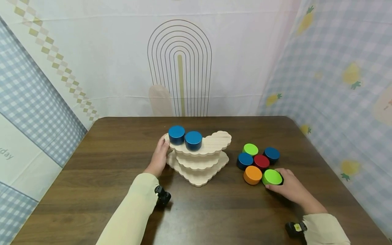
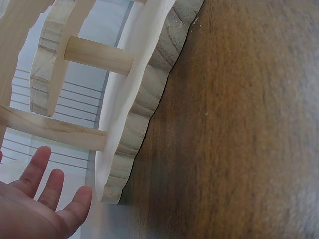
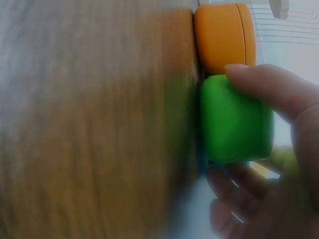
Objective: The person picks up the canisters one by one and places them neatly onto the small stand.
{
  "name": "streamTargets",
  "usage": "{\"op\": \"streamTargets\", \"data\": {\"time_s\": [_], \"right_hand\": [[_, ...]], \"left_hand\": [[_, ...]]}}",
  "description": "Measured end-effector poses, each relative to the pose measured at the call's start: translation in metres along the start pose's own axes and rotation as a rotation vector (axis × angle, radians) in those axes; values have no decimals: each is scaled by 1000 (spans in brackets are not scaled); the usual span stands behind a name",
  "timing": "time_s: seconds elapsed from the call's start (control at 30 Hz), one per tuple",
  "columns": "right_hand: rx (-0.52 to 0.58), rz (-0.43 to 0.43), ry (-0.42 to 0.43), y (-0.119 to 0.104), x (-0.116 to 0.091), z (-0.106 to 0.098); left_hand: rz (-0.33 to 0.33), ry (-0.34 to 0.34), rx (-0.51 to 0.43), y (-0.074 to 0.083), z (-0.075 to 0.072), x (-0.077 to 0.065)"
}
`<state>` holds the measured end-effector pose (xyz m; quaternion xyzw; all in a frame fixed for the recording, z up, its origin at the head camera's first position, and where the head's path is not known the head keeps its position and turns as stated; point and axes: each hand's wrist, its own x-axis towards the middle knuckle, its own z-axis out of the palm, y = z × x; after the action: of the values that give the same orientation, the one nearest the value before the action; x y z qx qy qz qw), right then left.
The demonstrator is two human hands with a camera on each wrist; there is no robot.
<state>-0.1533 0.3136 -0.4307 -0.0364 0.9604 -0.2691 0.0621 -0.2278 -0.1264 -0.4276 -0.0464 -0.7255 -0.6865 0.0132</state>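
A tiered wooden stand [image 1: 199, 173] with scalloped, cloud-like shelves stands mid-table, its round pegs showing in the left wrist view. Two blue round blocks [image 1: 193, 141] sit on the left part of its top shelf. My left hand [image 1: 157, 156] holds the left tip of that shelf, with three fingers loosely extended below in the left wrist view. To the right, my right hand [image 1: 291, 187] grips a green round block [image 1: 272, 177] between thumb and fingers. Right beside that block is an orange one [image 1: 252, 175], also seen in the right wrist view.
Behind the gripped block cluster a red block [image 1: 261, 162], blue blocks [image 1: 245, 160] and another green block [image 1: 250, 149]. The brown wooden table [image 1: 101, 190] ends at a hanging white cloth [image 1: 122, 68] at the back. Checked blue cloth [image 1: 337, 102] hangs along the right side.
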Motion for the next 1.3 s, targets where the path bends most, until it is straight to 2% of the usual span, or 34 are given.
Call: {"op": "streamTargets", "data": {"time_s": [0.2,0.43,0.87,1.3], "right_hand": [[9,-1,35,0,-1,0],[11,-25,94,-3,-1,-2],[43,-118,189,-28,-1,-10],[112,-193,146,-74,16,-11]], "left_hand": [[15,-2,-7,0,1,-1],[-3,-13,-15,0,0,0],[-7,-26,8,1,-1,-1],[-1,2,11,3,1,-1]]}}
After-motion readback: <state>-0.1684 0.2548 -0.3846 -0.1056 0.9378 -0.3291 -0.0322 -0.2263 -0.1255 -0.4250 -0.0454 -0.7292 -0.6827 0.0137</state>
